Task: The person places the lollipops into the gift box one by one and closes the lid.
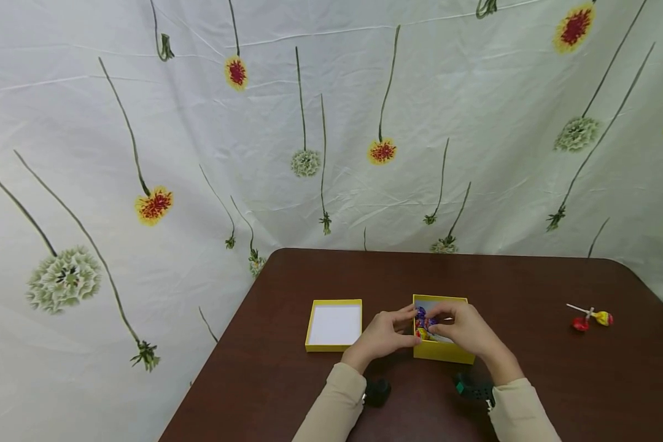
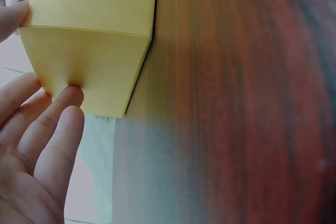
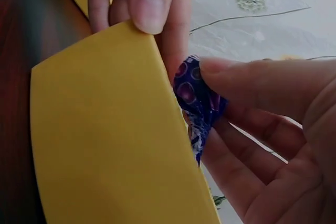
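A yellow box [image 1: 444, 352] stands uncovered on the table, with several wrapped lollipops [image 1: 422, 333] inside its left part. My left hand [image 1: 383, 334] steadies it from the left, the thumb at the near corner of the rim and the fingertips [image 2: 71, 95] against the outer side wall. Between thumb and fingers, my right hand [image 1: 464, 328] pinches a lollipop in a blue-purple wrapper [image 3: 197, 95], right at the box's rim. The right wrist view shows this wrapper close up; its stick is hidden.
The shallow yellow lid [image 1: 334, 328] lies left of the box, its white inside facing up. Farther right on the brown table [image 1: 530, 368] are a red lollipop [image 1: 580, 323] and a yellow one [image 1: 603, 318], sticks crossing. A flower-patterned cloth [image 1: 337, 123] hangs behind the table.
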Available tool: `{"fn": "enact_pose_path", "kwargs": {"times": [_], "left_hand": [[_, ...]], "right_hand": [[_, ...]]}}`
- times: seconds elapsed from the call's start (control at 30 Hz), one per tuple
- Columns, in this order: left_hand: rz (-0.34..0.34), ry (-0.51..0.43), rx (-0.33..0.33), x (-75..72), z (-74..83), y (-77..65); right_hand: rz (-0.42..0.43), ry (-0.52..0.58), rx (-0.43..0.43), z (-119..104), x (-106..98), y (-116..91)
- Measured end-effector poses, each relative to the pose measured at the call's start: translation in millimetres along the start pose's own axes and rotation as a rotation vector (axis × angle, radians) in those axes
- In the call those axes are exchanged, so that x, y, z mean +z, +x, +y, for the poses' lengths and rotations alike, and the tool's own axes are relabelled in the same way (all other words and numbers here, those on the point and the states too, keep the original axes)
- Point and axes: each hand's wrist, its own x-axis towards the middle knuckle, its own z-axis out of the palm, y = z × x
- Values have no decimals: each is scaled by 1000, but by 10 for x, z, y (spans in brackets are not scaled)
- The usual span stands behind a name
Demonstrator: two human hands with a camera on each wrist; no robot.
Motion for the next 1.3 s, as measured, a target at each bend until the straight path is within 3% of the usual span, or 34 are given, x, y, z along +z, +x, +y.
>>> {"fn": "enact_pose_path", "kwargs": {"times": [0.37,0.7,1.3], "left_hand": [[-5,-18,21,5,-14,3],[-5,-19,18,9,-12,7],[-10,-7,31,6,-2,14]], "right_hand": [[-112,58,-51,123,42,46],[-171,95,-10,128,25,46],[-167,104,58,83,-10,20]]}}
